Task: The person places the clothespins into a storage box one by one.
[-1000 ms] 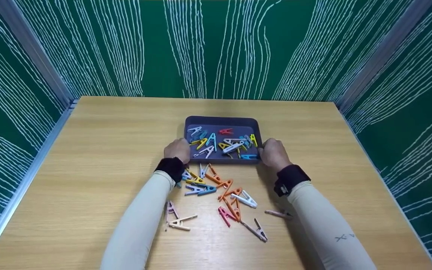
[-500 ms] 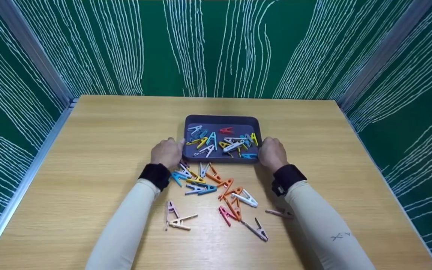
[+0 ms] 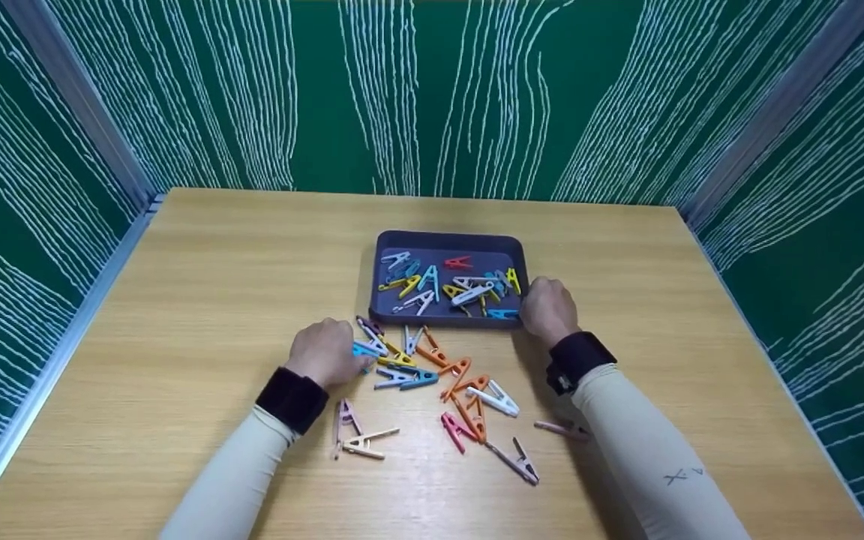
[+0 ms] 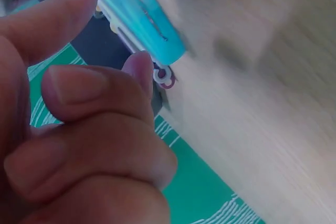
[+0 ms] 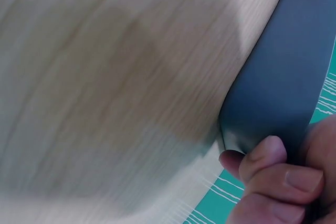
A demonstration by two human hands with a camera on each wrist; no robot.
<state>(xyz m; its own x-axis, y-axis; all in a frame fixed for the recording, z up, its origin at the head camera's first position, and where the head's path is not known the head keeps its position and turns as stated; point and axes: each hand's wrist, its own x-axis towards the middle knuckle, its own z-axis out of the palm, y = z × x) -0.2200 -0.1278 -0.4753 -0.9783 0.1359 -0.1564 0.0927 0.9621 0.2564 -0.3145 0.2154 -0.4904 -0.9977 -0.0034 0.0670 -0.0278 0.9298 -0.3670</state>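
Observation:
In the head view, my right hand grips the near right corner of a dark tray; the right wrist view has its fingers curled at the tray's corner. Several coloured clothespins lie inside the tray, among them a red one. My left hand is over the left end of a loose pile in front of the tray. Closest to it is a light blue clothespin, which the thumb and index finger approach with a gap between them. The other left fingers are curled.
More clothespins lie on the wooden table: orange, white, pink, cream and grey. One pale pin is partly behind the right forearm. Green panels with white lines surround the table.
My left hand has let go of the tray's left side and moved left and nearer, to the light blue clothespin. The right hand stays on the tray.

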